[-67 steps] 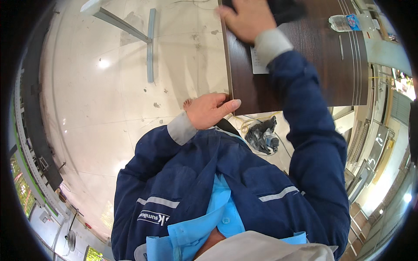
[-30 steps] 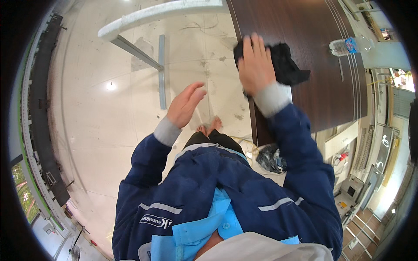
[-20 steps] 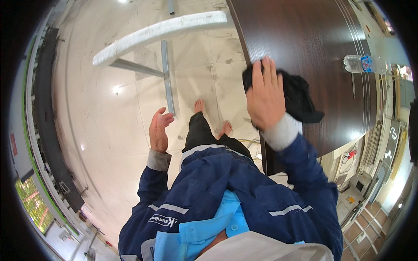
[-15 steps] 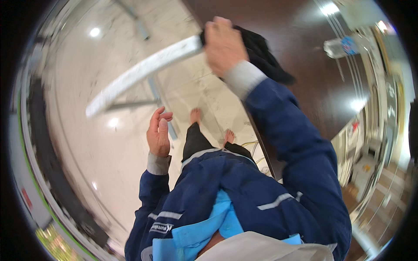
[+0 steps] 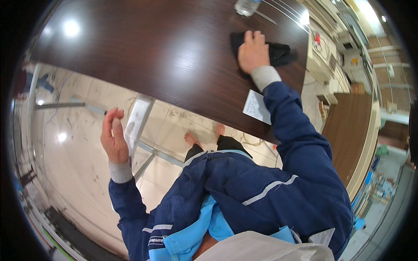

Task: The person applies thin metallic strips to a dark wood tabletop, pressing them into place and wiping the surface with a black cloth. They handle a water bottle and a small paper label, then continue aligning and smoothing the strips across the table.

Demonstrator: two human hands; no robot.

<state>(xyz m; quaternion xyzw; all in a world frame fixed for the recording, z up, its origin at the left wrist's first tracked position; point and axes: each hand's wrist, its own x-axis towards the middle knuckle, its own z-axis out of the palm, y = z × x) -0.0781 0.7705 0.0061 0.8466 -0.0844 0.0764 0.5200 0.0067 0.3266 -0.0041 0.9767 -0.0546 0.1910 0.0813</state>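
The right grip (image 5: pixel 254 53) lies on a black cloth (image 5: pixel 278 51), fingers close together; I cannot tell if they pinch it. The cloth pokes out on both sides, longest left to right, on the brown surface (image 5: pixel 174 65). The left grip (image 5: pixel 115 137) is loose and empty, well apart. Past the cloth is a clear bottle (image 5: pixel 247 6); I cannot see what's inside.

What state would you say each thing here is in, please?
Brown board: lying flat, glossy
Black cloth: crumpled on the board
Right hand: on the cloth, fingers bent
Left hand: empty, fingers slightly curled
White paper: flat on the board
Plastic bottle: partly cut off by the picture's edge
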